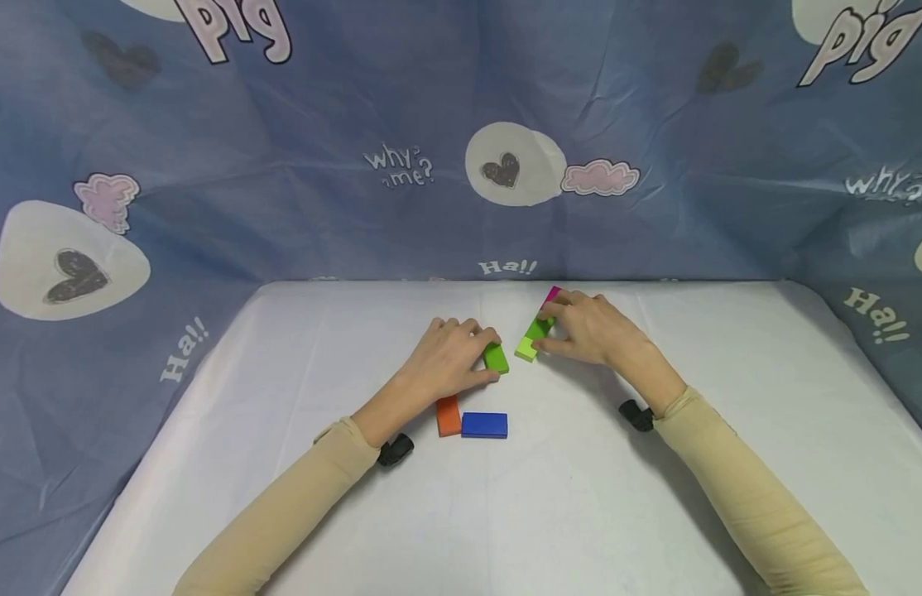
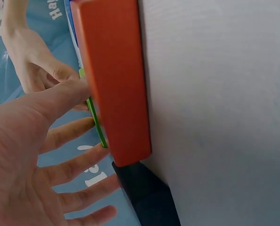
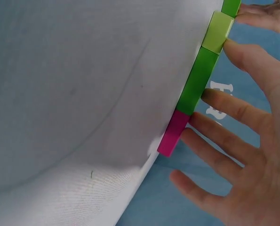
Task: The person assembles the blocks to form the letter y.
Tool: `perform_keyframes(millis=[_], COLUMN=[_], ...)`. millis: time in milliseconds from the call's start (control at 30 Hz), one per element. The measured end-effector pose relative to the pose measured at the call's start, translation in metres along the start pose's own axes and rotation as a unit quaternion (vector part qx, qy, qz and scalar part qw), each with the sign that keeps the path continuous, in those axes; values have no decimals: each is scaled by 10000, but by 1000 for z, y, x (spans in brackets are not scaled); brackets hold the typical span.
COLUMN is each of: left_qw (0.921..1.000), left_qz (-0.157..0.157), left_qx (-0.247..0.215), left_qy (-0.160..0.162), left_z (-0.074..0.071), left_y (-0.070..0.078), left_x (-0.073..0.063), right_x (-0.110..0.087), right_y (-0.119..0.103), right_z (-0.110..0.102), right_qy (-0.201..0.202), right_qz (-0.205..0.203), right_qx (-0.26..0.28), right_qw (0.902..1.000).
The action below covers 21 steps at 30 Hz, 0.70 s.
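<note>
Only the right wrist view bares the whole block row [image 3: 198,80] touching the right hand's [image 3: 260,165] extended fingers [image 3: 234,105]; the left hand [image 1: 449,360] pinches a green block [image 1: 496,359].

Long beige sleeves [image 1: 285,509], close-fitting, lightly creased; two small black wrist-worn devices [image 1: 397,450].

A white table [image 1: 565,513] lies under the left fingers [image 1: 474,379] and right fingers [image 1: 556,346]. Beyond them rises a blue curtain [image 1: 357,228], printed "Ha!!" [image 1: 508,267] low down; higher up, "why me?" [image 1: 399,165] lies beyond the left fingers, a pink cloud [image 1: 601,178] beyond the right fingers, a heart [image 1: 503,170] between.
</note>
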<state>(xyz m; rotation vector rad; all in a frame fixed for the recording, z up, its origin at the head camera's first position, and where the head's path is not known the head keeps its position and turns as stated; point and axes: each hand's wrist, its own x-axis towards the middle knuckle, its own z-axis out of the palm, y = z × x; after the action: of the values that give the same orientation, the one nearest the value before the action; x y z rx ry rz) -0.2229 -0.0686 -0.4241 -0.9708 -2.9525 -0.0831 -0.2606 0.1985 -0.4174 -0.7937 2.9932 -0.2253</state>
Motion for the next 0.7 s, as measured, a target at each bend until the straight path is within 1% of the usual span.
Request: perform_keyframes(millis=[167,433,700], left_qw=[10000,10000,9999], left_qz=[-57,-69,-121], left_qx=[9,-65,99], left_qy=[18,-16,20], left_z=[-1,1,3], left_y=[-1,-1,2], left_x=[2,1,3], right_x=[1,0,-3], right_y=[0,0,0], right_z=[-2,1,4], right_qy=[37,51,129], right_qz=[-17,-21,-46], right_qx=[27,105,94], right_qw=[10000,9999,9999])
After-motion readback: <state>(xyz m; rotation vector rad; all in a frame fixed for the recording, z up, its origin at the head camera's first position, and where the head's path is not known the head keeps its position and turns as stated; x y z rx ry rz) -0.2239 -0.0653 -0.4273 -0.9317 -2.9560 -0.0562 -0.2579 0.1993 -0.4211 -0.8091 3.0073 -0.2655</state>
